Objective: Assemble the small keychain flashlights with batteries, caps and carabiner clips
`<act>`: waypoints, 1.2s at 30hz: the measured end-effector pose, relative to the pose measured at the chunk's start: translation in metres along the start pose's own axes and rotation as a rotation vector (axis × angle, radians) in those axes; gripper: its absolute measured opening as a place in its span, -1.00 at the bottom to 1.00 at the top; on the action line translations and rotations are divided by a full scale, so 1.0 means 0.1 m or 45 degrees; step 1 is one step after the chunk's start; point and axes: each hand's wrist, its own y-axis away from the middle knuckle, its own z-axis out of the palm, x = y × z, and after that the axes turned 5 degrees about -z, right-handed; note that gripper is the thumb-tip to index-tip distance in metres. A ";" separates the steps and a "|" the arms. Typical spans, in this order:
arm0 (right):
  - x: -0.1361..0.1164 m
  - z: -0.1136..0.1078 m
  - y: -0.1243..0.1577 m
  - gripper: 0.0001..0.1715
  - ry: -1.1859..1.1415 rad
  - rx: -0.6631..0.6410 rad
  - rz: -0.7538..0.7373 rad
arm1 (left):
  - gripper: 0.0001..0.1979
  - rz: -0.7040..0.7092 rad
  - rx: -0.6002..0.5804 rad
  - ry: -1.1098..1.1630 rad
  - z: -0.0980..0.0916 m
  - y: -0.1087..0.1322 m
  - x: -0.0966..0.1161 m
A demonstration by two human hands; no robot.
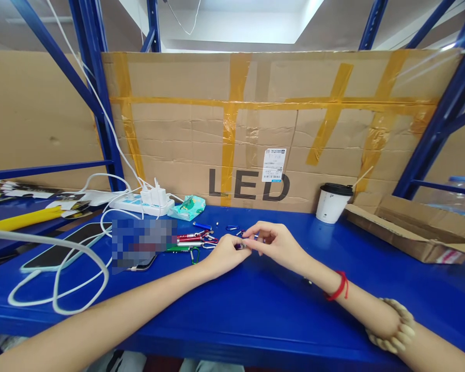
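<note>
The fingers of the left hand (pixel 227 256) are closed on a small dark piece (pixel 240 246), mostly hidden. The right hand (pixel 274 243) meets them with bent fingers; its grip I cannot tell. Just left, coloured tubes (pixel 188 238) lie on the blue counter (pixel 232 315).

A tall cardboard panel (pixel 201 134) stands behind the glossy blue worktop (pixel 256 315), crossed by strips of amber tape (pixel 228 139) and printed LED in big dark letters (pixel 248 185). Blue metal uprights (pixel 110 150) rise on both sides, and overhead I see a pale ceiling (pixel 341 31) with a bright white recess (pixel 236 23).
</note>
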 end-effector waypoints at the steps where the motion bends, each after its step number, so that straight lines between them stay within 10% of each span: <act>1: -0.01 -0.04 -0.01 -0.65 0.028 0.017 0.000 | -0.72 0.004 0.012 0.015 0.00 -0.01 0.00; 11: 0.00 -0.84 0.01 -0.52 0.315 -0.861 0.513 | -0.59 -0.142 0.083 0.229 0.01 -0.02 0.00; 18: 0.09 -0.99 0.06 -0.41 0.306 -1.115 0.846 | -0.58 -0.142 0.072 0.238 0.01 -0.02 0.01; 26: 0.07 -0.85 0.07 -0.60 0.266 -1.062 1.002 | -0.59 -0.152 0.069 0.227 0.00 -0.01 0.02; 36: 0.19 -0.71 0.04 -0.65 0.172 -0.833 0.753 | -0.57 -0.150 0.070 0.226 0.00 0.00 0.05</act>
